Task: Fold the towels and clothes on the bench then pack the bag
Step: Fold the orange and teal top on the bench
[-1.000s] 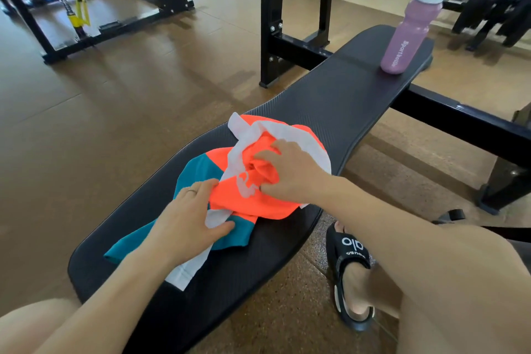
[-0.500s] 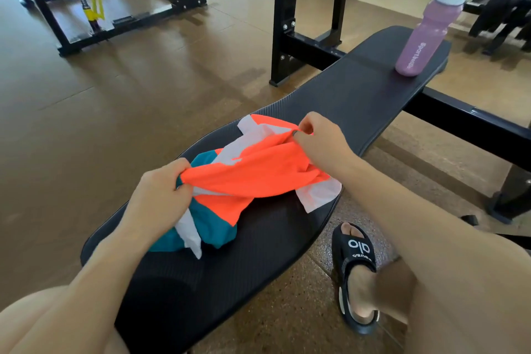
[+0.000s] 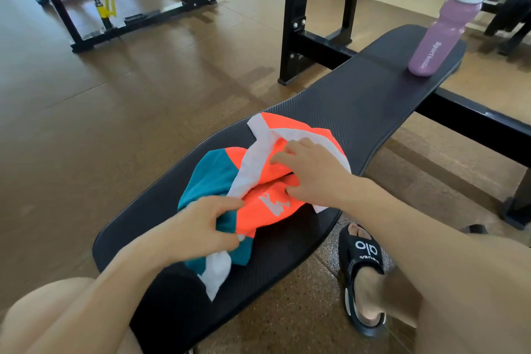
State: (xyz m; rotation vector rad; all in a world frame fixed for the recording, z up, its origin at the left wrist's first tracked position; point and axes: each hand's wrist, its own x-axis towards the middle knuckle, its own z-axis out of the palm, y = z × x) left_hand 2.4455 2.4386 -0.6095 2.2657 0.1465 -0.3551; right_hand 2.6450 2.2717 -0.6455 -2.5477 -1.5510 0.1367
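Note:
An orange, white and teal garment (image 3: 270, 198) lies crumpled on the black padded bench (image 3: 344, 106) in front of me. My left hand (image 3: 201, 227) pinches its near teal and orange edge between thumb and fingers. My right hand (image 3: 313, 172) lies on top of the orange part, fingers curled into the cloth. A white strip of the garment hangs toward me over the bench. No bag is in view.
A pink sports bottle (image 3: 442, 34) stands at the far end of the bench. Black rack uprights (image 3: 293, 17) rise just left of the bench. My sandalled foot (image 3: 362, 276) rests on the floor at the right. More gym frames stand at the back left.
Both hands had lifted and stretched the orange cloth between them; now it is back down on the bench, with the right hand on top and the left at the near edge.

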